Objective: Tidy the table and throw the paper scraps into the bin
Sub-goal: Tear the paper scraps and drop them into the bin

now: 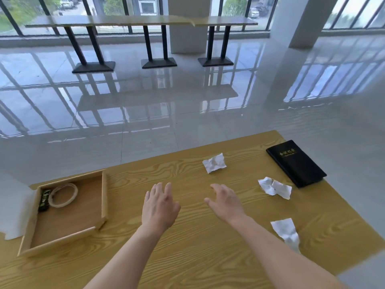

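Your left grip (159, 205) and right grip (226, 202) over worktop (187, 251) centre, both loosely spread, holding nothing. Paper lies right: far scrap (214, 163), middle scrap (274, 187) beside black folder (295, 163), near scrap (285, 232) by right forearm.

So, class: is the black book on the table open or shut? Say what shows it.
Shut. The black book lies flat on the table, gold-lettered cover up, no pages showing.

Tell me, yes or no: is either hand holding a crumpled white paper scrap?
No, the left hand and right hand are open and empty; all three crumpled white paper scraps lie on the wood-grain table.
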Tool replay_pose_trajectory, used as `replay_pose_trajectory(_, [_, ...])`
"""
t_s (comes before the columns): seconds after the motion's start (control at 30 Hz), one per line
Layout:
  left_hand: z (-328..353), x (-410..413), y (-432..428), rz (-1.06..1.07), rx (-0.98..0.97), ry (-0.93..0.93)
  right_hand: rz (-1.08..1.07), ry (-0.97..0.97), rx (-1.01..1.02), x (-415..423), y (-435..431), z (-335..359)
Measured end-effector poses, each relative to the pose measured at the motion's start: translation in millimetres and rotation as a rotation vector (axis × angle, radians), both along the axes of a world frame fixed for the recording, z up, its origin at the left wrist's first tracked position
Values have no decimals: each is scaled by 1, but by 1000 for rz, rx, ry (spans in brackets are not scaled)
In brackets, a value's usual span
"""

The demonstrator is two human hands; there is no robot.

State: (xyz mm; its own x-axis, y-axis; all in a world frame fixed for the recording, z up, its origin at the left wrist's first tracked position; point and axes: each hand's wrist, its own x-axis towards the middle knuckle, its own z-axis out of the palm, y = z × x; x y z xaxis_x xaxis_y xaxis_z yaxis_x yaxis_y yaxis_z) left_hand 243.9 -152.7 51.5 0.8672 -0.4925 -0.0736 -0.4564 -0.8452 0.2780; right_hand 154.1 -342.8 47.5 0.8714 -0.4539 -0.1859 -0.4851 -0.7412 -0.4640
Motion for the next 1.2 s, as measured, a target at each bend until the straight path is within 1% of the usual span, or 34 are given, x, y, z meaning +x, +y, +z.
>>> replay_pose_trajectory(0.27, [-13,-20,-65,-109,-13,30,-120,80,-22,-56,-68,-17])
replay_pose_trajectory(0.37, [-20,-20,-77,-174,-15,29,-175,110,-74,-75,-82,-23])
replay_pose_trajectory(0.57, [-30,-9,-105,-294,-25,19,-245,280,-242,-115,-99,-22])
replay_pose_trajectory(0.67, [-37,-2,-122,-313,-14,13,-283,374,-272,-133,-105,-29])
replay_pose_trajectory(0.73, [-42,5,-136,-324,-9,8,-296,396,-263,-140,-110,-39])
replay_pose_trajectory(0.83, [-51,19,-158,-318,28,-1,-290,358,-206,-146,-116,-57])
replay_pose_trajectory(0.97, [-66,38,-193,-288,40,-3,-226,214,-176,-147,-126,-76])
replay_pose_trajectory(1.1, [-82,57,-224,-242,27,51,-157,113,-138,-135,-135,-86])
replay_pose_trajectory(1.2, [-94,69,-239,-226,132,70,-120,75,-146,-122,-139,-91])
